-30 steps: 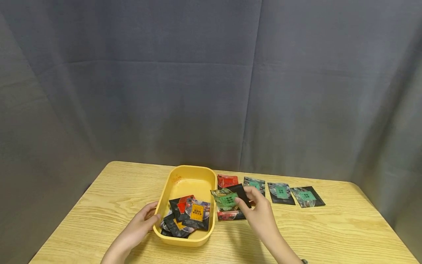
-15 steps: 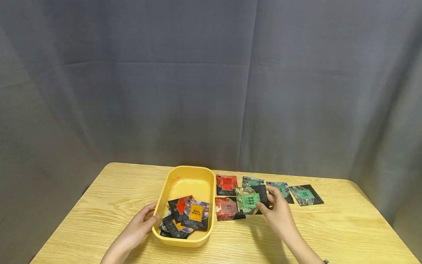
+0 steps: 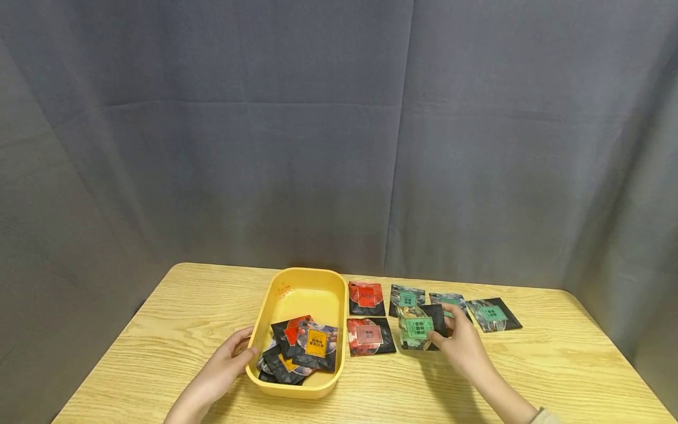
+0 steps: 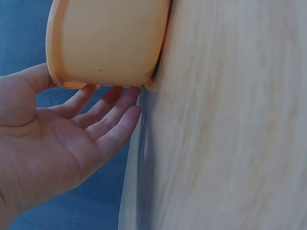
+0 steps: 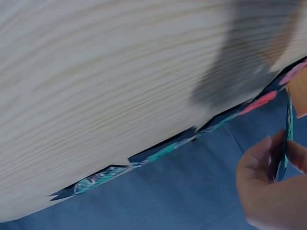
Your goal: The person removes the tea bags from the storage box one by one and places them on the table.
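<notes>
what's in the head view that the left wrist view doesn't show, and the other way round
Only head: the right hand pinching a green-labelled packet, red-labelled packets and other green-labelled packets on the table, and packets in the tray.

Only left wrist: the palm side of the left hand and a small dark speck on the tray's outer wall.

Both: left hand touching the yellow tray, and the table.
</notes>
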`<act>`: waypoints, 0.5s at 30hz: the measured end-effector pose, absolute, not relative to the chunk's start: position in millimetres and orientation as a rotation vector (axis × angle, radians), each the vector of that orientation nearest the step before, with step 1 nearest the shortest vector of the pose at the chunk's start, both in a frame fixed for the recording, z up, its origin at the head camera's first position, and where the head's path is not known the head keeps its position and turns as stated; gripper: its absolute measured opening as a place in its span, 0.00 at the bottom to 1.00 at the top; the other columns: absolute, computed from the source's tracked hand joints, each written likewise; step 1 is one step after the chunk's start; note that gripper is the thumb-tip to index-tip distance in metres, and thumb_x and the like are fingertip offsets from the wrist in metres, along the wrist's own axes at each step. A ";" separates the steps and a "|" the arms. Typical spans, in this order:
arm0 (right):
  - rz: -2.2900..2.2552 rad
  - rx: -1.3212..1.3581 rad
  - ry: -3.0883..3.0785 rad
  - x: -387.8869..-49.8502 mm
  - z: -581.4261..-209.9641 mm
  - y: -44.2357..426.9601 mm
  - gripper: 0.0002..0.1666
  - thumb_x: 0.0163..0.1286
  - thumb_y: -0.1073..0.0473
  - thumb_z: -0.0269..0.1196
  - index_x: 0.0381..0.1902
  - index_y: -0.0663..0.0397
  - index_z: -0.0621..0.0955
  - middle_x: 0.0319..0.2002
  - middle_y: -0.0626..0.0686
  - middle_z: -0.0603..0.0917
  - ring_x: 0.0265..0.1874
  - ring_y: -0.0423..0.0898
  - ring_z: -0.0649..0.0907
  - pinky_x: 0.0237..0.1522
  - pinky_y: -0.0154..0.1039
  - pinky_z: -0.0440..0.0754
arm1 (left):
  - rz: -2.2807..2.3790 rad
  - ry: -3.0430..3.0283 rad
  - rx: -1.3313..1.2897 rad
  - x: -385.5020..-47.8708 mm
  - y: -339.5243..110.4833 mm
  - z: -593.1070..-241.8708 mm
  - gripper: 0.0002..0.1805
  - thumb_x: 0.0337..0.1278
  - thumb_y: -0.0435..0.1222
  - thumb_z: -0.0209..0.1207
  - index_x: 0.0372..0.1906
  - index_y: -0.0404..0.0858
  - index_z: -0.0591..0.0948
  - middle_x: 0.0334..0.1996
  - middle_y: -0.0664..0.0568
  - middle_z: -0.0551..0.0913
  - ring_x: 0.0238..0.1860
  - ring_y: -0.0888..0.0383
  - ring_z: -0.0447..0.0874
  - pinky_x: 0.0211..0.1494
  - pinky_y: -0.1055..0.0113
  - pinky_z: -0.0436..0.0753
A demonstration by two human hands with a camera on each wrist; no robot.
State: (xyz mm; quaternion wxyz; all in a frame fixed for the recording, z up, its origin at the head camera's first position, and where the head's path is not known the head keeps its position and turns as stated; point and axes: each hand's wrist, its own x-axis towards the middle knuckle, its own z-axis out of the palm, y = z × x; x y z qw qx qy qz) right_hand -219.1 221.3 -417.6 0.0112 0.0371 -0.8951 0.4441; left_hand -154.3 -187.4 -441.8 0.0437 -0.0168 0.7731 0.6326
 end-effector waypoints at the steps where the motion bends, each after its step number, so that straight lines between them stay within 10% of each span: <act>1: 1.376 0.107 -2.809 -220.8 -418.2 222.6 0.40 0.64 0.71 0.66 0.69 0.75 0.60 0.54 0.76 0.78 0.51 0.68 0.80 0.40 0.48 0.83 | 1.936 2.361 -0.052 -154.4 -187.4 -441.9 0.28 0.72 0.28 0.49 0.71 0.21 0.59 0.62 0.26 0.70 0.58 0.39 0.76 0.54 0.51 0.82; 15: 1.216 0.040 -3.046 -238.1 -426.5 226.9 0.49 0.61 0.64 0.70 0.70 0.76 0.55 0.38 0.69 0.81 0.28 0.54 0.81 0.25 0.43 0.75 | 1.931 2.355 -0.061 -154.3 -187.2 -440.9 0.28 0.72 0.29 0.49 0.71 0.21 0.59 0.62 0.26 0.69 0.59 0.38 0.76 0.53 0.51 0.82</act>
